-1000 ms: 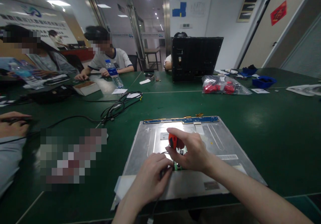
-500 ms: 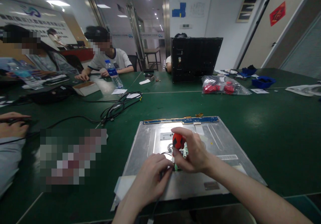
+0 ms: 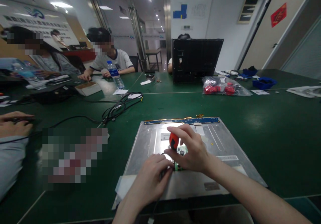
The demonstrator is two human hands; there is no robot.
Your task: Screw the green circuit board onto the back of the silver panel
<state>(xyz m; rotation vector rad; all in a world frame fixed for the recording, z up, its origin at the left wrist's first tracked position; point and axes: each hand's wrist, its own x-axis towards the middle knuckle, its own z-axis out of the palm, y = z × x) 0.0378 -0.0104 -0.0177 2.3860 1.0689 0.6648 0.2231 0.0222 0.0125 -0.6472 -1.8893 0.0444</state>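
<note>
A silver display panel [image 3: 140,150] lies flat on the green table with its metal back facing up. My right hand [image 3: 193,147] grips the red-and-black handle of a screwdriver [image 3: 174,141], which stands upright over a small green circuit board [image 3: 182,149] in the panel's middle. The screwdriver's tip is hidden behind my hands. Just left of it, my left hand [image 3: 155,170] rests on the panel, thumb and fingers pinched by the board's edge. A thin black cable [image 3: 154,208] runs through this pinch and hangs toward the table's front edge, ending in a plug.
Coiled black cables [image 3: 114,110] lie beyond the panel on the left. Further back stand a water bottle [image 3: 115,75], an open box [image 3: 87,88], a black monitor [image 3: 197,62] and a bag of red items [image 3: 223,87]. A co-worker's hand [image 3: 16,123] is at far left.
The screwdriver handle has shifted slightly left, and my right-hand fingers have turned and spread around it. My left hand stays in place. The view has moved slightly.
</note>
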